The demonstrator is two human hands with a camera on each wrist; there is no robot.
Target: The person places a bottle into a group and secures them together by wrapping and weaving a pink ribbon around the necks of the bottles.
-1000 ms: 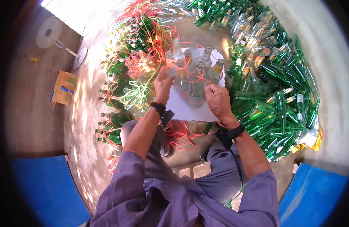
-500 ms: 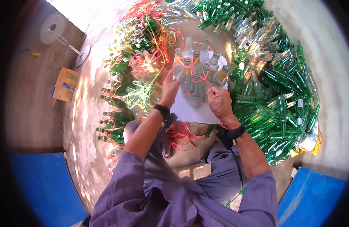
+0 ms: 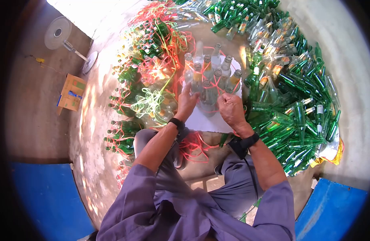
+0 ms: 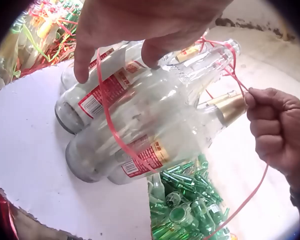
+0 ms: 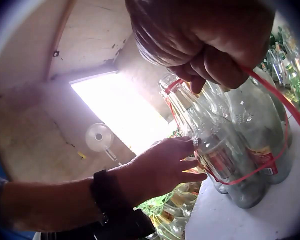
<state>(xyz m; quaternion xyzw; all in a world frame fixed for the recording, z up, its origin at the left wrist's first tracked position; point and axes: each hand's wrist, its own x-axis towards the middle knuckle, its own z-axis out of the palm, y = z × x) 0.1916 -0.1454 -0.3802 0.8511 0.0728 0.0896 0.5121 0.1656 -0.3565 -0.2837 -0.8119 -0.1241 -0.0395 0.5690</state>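
Note:
Several clear glass bottles stand grouped upright on a white board, with red strap round their bodies and between their necks. The left hand is at the near-left side of the group; in the left wrist view its fingers are spread against the bottles and strap. The right hand is curled at the near-right side. Its thumb and forefinger pinch the red strap beside the bottle necks, seen in the left wrist view, and a strap tail trails from the fist.
Loose green and clear bottles are heaped on the right. Strapped bottle bundles stand on the left, close to the left forearm. Red strap lies tangled between the person's legs. A fan and cardboard box are at far left.
The left hand has moved down and right from the left-hand bottle necks to the bottles' lower sides. The right hand keeps its pinch on the strap, nearly still.

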